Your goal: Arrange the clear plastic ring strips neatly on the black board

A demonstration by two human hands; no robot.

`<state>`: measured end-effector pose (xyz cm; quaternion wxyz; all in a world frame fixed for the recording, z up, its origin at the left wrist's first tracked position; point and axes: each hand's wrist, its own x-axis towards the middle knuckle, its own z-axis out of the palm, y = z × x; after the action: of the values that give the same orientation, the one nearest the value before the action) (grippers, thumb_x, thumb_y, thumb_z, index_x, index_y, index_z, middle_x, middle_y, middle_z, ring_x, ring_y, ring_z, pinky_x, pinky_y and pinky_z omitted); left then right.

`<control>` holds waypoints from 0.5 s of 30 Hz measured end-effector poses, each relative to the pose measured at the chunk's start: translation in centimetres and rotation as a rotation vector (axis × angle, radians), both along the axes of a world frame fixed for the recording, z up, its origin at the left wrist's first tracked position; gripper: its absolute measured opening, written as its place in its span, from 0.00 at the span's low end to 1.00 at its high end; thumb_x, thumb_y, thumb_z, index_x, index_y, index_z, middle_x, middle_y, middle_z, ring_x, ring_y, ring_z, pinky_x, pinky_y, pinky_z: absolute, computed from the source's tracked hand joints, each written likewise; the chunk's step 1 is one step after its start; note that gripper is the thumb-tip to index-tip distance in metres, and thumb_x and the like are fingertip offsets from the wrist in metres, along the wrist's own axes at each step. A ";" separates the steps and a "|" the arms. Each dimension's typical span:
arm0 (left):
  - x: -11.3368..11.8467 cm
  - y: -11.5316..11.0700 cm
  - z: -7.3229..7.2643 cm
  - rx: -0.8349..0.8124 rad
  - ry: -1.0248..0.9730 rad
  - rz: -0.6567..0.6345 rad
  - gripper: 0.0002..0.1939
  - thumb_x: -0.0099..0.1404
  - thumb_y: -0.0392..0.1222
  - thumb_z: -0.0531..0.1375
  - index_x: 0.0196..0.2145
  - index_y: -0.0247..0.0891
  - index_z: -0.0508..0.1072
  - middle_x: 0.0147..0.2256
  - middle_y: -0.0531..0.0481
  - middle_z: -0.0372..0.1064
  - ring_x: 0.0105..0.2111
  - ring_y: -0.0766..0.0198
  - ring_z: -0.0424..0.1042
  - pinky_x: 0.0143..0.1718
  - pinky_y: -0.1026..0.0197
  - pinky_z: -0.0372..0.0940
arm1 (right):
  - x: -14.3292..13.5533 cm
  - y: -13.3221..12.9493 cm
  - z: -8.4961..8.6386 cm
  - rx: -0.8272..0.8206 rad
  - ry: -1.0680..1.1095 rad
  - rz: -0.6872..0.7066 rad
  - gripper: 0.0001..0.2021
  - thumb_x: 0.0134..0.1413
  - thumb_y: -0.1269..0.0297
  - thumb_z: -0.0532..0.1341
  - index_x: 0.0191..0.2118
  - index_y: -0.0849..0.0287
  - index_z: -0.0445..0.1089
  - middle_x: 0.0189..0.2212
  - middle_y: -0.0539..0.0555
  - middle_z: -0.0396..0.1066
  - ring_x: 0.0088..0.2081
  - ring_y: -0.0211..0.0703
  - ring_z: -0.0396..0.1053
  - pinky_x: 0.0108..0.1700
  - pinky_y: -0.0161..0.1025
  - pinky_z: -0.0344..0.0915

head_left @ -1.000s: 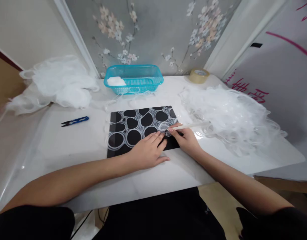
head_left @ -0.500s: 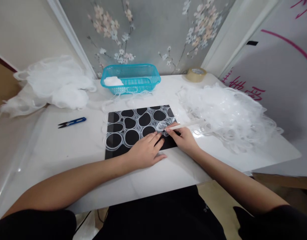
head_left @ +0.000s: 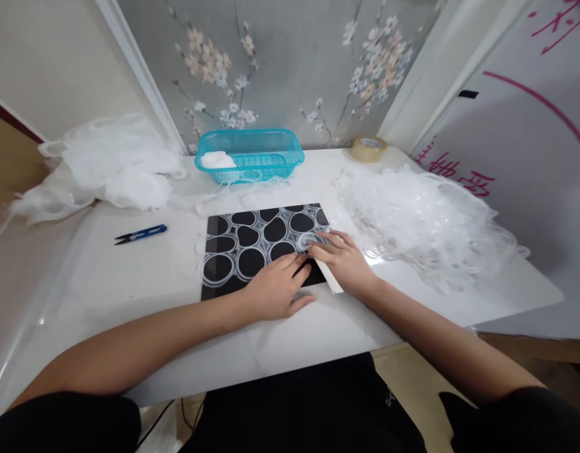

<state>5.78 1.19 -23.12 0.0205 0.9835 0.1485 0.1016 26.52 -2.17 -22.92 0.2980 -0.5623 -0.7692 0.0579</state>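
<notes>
A black board (head_left: 209,293) patterned with white rings lies on the white table in front of me. My left hand (head_left: 278,286) rests palm down on its lower edge, fingers stretched and fingertips by a small white loop (head_left: 306,240). My right hand (head_left: 344,261) is at the board's right side, thumb and fingers at the same loop. From under its fingers a narrow white strip (head_left: 330,280) slants toward me past the board's edge. The right fingertips press on the strip near the loop; the underside of their grip is hidden.
Blue-handled thread snips (head_left: 141,234) lie at the left. A turquoise basket (head_left: 250,170) with something white inside and a tape roll (head_left: 368,150) stand along the back. Sheer white material is heaped at the right (head_left: 422,220) and at the back left (head_left: 111,160).
The strip has swung from pointing right above my right hand to pointing down toward me. My right hand has turned over the board, its fingers more spread. My left hand stays in place.
</notes>
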 end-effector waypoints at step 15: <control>2.8 0.6 0.9 0.100 0.050 -0.063 0.33 0.68 0.61 0.49 0.54 0.27 0.66 0.60 0.32 0.57 0.59 0.45 0.59 0.58 0.49 0.54 | 3.5 -0.8 -0.7 -0.019 0.234 -0.234 0.13 0.62 0.60 0.52 0.34 0.58 0.71 0.34 0.55 0.75 0.38 0.47 0.72 0.43 0.42 0.66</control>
<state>8.58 1.79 -22.23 -0.0291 0.9897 0.1125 0.0833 30.07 -2.97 -23.66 0.3849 -0.6403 -0.6579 0.0950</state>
